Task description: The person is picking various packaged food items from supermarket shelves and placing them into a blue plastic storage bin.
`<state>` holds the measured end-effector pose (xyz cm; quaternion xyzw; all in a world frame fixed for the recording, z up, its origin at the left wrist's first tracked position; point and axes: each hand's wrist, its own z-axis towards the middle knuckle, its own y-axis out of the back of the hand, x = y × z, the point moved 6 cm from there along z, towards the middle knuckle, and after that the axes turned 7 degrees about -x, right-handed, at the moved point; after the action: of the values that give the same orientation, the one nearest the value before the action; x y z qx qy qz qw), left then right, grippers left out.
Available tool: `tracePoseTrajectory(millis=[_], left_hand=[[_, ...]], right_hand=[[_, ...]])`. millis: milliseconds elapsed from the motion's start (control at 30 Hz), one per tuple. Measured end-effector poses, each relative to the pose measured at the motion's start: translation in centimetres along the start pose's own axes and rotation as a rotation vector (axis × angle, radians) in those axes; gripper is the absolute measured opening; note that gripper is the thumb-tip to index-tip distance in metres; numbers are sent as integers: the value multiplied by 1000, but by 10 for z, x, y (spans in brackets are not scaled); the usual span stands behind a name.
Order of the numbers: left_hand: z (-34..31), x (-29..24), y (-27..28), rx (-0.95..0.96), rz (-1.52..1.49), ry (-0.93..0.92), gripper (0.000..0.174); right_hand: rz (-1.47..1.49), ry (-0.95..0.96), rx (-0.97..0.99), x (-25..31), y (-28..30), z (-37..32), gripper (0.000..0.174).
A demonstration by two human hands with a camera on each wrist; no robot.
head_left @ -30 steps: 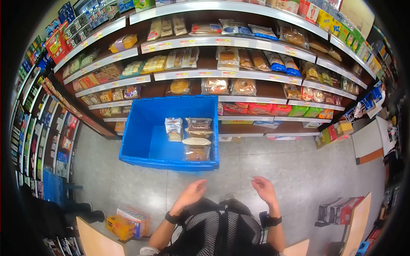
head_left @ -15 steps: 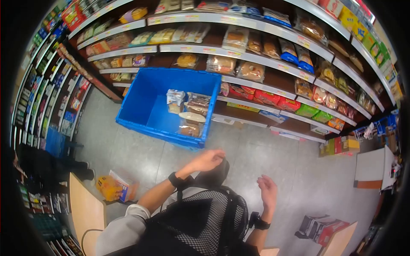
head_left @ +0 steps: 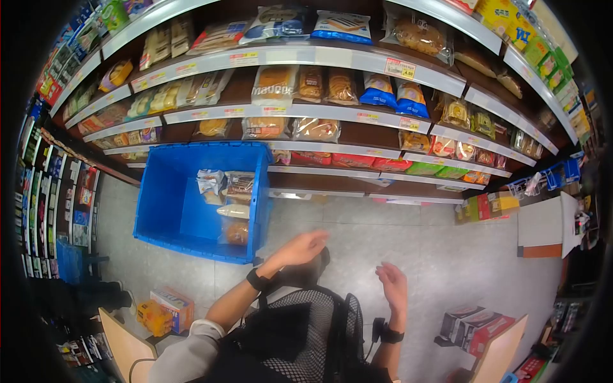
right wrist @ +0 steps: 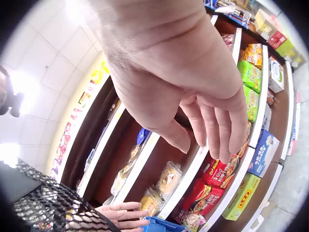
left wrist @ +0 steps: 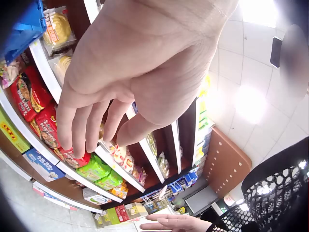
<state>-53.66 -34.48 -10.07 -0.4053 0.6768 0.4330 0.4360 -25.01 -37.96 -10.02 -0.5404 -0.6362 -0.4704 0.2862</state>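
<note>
My left hand (head_left: 303,247) hangs in front of my body with its fingers relaxed, nothing in it. Lower and to the right, my right hand (head_left: 393,281) is also free, fingers loosely bent. Left of both stands a blue plastic crate (head_left: 159,210), open at the top, against the shelves. Along its right side lie several packs: a white-and-blue bag (head_left: 209,181), a dark sliced loaf (head_left: 240,186), a pale long bread (head_left: 234,211) and a brown bread (head_left: 236,232). The left hand is nearest the crate's front right corner. Both wrist views show palms and fingers holding nothing.
Shelves of packaged bread (head_left: 274,86) and red bags (head_left: 353,160) span the front. Cartons (head_left: 486,207) stand at the right end. Behind me are a yellow pack with a box (head_left: 174,309) at left and dark-and-red boxes (head_left: 472,329) at right. Another person's legs (head_left: 105,297) are at left.
The head view has swung, so the crate now appears farther left. My left arm has moved forward and right, and my body has turned. Both hands stay without anything in them.
</note>
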Motion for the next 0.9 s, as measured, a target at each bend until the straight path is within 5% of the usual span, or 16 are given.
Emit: tracePoseTrajectory(millis=[367,900], left_hand=[[112,-21,42,-49,-84,2,38],[139,-34,73,-131,-12,44,39]], right_hand=[[-55,97,54,85,-21,126,32],[-56,125,132,116,-34,182,32]])
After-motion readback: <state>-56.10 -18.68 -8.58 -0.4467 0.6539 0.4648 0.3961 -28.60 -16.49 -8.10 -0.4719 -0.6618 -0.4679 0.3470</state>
